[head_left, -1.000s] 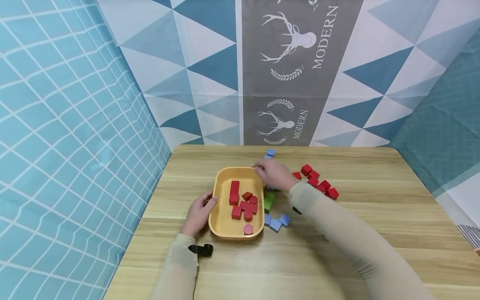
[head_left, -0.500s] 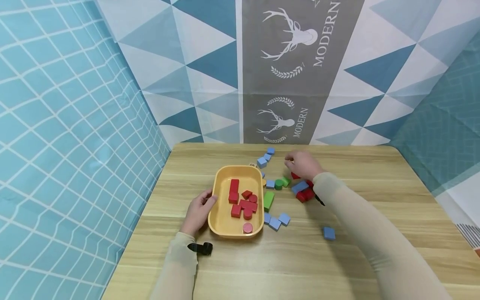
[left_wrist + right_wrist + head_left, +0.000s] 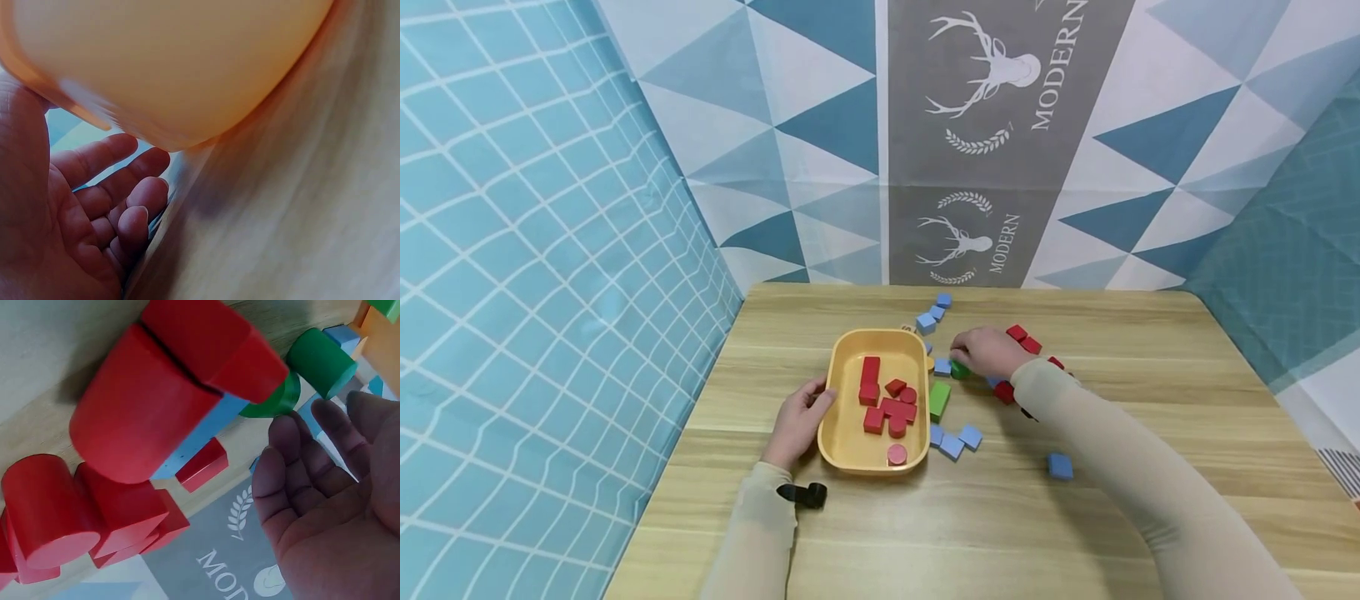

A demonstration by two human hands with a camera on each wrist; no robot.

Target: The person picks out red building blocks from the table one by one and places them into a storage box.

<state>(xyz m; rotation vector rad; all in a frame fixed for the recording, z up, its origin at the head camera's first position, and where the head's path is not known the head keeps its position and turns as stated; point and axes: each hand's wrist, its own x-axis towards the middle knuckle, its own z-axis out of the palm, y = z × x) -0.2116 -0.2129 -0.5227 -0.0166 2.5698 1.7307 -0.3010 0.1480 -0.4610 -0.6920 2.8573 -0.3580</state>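
A yellow-orange plastic tray (image 3: pixel 846 442) holds several red blocks (image 3: pixel 870 372) in the head view. My left hand (image 3: pixel 796 425) grips its left side, thumb at the rim; in the left wrist view its fingertips (image 3: pixel 153 161) lie under the outer wall. My right hand (image 3: pixel 992 353) reaches down among loose blocks right of the tray. A green cylinder (image 3: pixel 322 362) lies right by its thumb and fingertips in the right wrist view; the fingers are loosely bent with a gap between them. Near that hand sit a red cylinder (image 3: pixel 144 406) and a green half-round block (image 3: pixel 275 400).
Blue blocks (image 3: pixel 951 447) and a green rectangular block (image 3: pixel 939 401) lie along the tray's right side. More blue blocks (image 3: pixel 926 322) stand behind it. A single blue block (image 3: pixel 1060 466) lies by the right forearm. Red blocks (image 3: pixel 1030 344) are scattered beyond the right hand.
My right hand moved from the tray's far right corner to the right, then back left and nearer, down to the green cylinder. My left hand and the tray stay put.
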